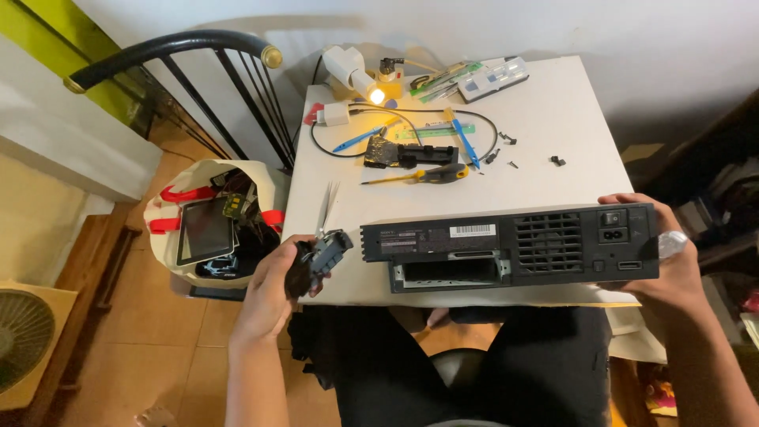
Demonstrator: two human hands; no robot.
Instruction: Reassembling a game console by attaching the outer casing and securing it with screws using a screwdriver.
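White square table [553, 119] by a tiled floor: the right hand [672, 261] grips the black boxy console chassis [510, 245] at its 6 o'clock edge; left hand [277, 285] fingers close on a small grey plastic part [326, 255]. Overhanging, the chassis might tip off. At 9 o'clock, a cream bag [190, 178] holds a tablet [205, 231].

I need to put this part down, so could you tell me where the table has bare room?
The right side of the white table is bare, between the clear case, two small black bits and the black console. The back-left, around lamp, cable and screwdriver, is crowded.
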